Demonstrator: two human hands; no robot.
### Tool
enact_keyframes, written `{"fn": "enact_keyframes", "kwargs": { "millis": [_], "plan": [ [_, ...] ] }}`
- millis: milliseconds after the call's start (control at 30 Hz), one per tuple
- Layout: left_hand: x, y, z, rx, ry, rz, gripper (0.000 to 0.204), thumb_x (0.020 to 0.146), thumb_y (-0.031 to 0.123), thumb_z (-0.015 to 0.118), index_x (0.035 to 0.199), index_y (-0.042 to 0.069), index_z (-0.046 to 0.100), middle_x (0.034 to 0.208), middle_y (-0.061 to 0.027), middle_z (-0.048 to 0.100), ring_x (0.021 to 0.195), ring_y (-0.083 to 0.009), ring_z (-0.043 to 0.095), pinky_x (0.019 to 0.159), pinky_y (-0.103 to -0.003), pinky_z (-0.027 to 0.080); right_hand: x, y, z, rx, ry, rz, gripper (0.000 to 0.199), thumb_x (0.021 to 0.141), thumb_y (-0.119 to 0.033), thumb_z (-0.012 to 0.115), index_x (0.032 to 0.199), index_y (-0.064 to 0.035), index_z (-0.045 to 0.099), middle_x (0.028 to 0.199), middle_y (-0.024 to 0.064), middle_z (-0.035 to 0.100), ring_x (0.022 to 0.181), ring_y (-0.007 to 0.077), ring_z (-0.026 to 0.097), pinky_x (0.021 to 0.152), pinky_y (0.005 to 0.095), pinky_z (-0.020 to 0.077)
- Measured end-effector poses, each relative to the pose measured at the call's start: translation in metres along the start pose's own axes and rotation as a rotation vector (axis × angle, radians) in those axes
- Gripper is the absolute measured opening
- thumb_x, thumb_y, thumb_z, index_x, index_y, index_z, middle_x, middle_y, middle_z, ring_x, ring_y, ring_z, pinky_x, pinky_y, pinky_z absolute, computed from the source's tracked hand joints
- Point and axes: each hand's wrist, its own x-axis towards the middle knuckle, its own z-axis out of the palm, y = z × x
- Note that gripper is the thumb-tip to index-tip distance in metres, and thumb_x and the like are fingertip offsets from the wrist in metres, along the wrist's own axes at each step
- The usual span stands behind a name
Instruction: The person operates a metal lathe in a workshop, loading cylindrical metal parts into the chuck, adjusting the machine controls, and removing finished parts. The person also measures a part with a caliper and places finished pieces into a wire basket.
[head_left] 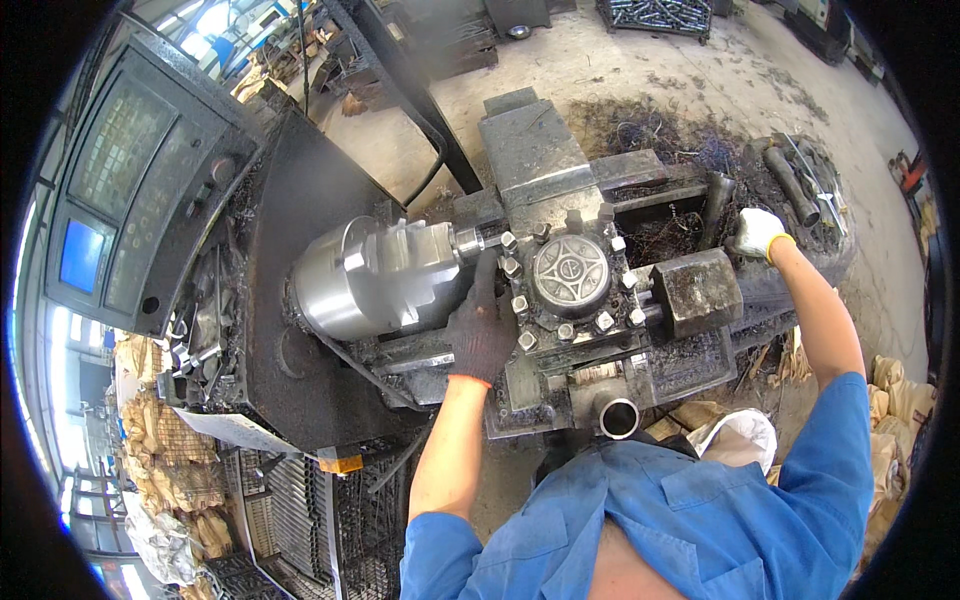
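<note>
My left hand (480,335), in a dark glove with a red cuff, is beside the lathe's tool turret (572,272). One finger stretches toward a small shiny metal workpiece (468,243) at the chuck; whether it touches is unclear, and the other fingers are partly hidden. The silver chuck (375,275) looks smeared at its jaws. Square-headed bolts ring the turret's round cap. My right hand (760,233), in a white glove with a yellow cuff, is closed at the machine's right end, near a dark upright tube (717,205). What it grips is hidden.
A control panel (140,190) with a lit blue screen (82,255) stands at the left. A dark block (697,292) juts from the turret's right side. Metal shavings (650,135) lie behind the machine. Tools and a pipe (790,187) rest at far right. A white sack (740,440) is below.
</note>
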Motion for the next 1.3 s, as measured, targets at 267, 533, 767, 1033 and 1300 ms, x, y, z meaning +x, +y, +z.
{"fn": "enact_keyframes", "kwargs": {
  "millis": [267,533,767,1033,1300],
  "plan": [
    [-0.020,-0.005,-0.018,0.059,-0.097,0.017,0.044,0.098,0.023,0.066,0.141,0.011,0.066,0.124,-0.0200,0.075,0.098,-0.0401,0.077,0.083,-0.051,0.062,-0.017,0.013,-0.045,0.514,0.362,-0.195,0.040,0.091,-0.034,0.075,0.105,0.0032,0.080,0.095,0.0218,0.077,0.083,0.0327,0.074,0.080,0.0441,0.0592],
    [0.060,-0.036,-0.113,0.546,0.269,0.375,0.075,0.078,0.030,0.089,0.145,0.012,0.061,0.135,-0.0163,0.068,0.132,-0.0402,0.061,0.117,-0.053,0.044,-0.008,-0.103,-0.143,0.981,0.007,-0.433,0.025,0.094,-0.020,0.073,0.111,-0.0016,0.069,0.076,0.0029,0.068,0.062,0.0136,0.064,0.057,0.0288,0.0540],
    [0.092,-0.041,-0.128,0.779,-0.244,0.069,0.086,0.068,0.047,0.092,0.140,0.012,0.061,0.136,-0.0199,0.066,0.142,-0.0408,0.053,0.129,-0.054,0.029,0.062,-0.259,-0.105,0.556,0.025,-0.902,0.034,0.081,-0.032,0.077,0.102,-0.0055,0.080,0.085,0.0211,0.076,0.077,0.0394,0.074,0.076,0.0502,0.0586],
    [0.099,-0.048,-0.121,0.893,-0.294,-0.013,0.091,0.069,0.049,0.092,0.144,0.014,0.054,0.133,-0.0188,0.068,0.136,-0.0343,0.061,0.130,-0.052,0.030,0.061,-0.324,-0.068,0.444,0.058,-1.096,0.033,0.077,-0.031,0.078,0.102,-0.0087,0.081,0.090,0.0221,0.077,0.090,0.0445,0.075,0.079,0.0537,0.0584],
    [0.093,-0.055,-0.120,0.819,-0.206,0.086,0.085,0.065,0.048,0.094,0.134,0.011,0.061,0.133,-0.0231,0.066,0.139,-0.0387,0.058,0.130,-0.054,0.027,0.062,-0.326,-0.073,0.451,0.017,-1.142,0.037,0.079,-0.031,0.078,0.108,-0.0088,0.081,0.094,0.0230,0.077,0.093,0.0441,0.075,0.081,0.0528,0.0585]
  ]
}}
